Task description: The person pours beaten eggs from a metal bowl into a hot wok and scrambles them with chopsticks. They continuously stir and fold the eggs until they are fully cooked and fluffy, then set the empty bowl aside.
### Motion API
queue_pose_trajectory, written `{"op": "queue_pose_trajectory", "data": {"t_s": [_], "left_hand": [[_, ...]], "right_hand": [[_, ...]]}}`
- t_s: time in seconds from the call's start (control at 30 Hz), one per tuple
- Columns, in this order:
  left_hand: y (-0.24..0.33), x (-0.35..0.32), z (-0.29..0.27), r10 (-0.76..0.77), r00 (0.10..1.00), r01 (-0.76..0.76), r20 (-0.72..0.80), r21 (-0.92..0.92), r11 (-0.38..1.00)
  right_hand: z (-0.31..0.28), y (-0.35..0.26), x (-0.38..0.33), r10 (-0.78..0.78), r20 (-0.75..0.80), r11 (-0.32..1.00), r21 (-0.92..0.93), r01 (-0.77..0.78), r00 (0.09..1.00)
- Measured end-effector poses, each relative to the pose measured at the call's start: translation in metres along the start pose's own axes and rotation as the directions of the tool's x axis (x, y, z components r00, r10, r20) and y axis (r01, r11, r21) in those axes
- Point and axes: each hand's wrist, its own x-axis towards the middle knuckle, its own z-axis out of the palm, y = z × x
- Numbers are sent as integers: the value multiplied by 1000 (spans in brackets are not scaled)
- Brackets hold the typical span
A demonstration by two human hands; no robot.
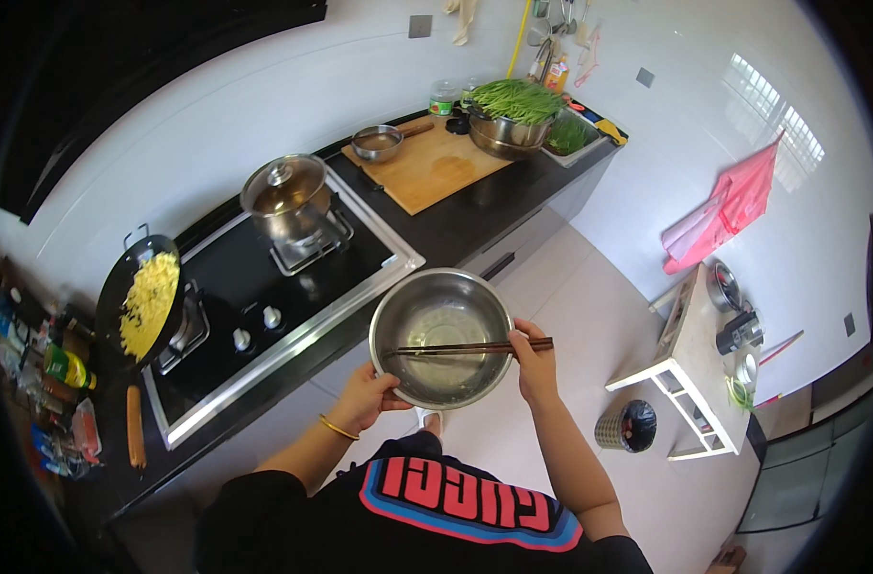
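Observation:
I hold a shiny steel mixing bowl in front of me, past the counter's edge and above the floor. My left hand grips its near left rim. My right hand pinches a pair of dark chopsticks that lie across the bowl's mouth, their tips pointing left. The bowl looks nearly empty, with only a wet film inside. A black wok of yellow scrambled egg sits on the left burner.
A lidded steel pot stands on the right burner of the black hob. Beyond it are a wooden cutting board, a small saucepan and a bowl of green stalks. A white side table and a bin stand at right.

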Motion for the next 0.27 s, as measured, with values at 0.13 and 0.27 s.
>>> {"op": "queue_pose_trajectory", "data": {"t_s": [0.13,0.27], "left_hand": [[21,85,20,16,1000,-17,-15,-78,997],[47,147,33,20,997,-29,-80,-118,993]], "right_hand": [[-14,-1,84,75,36,995,-66,-73,997],[-22,6,168,99,131,995,-34,-96,986]]}}
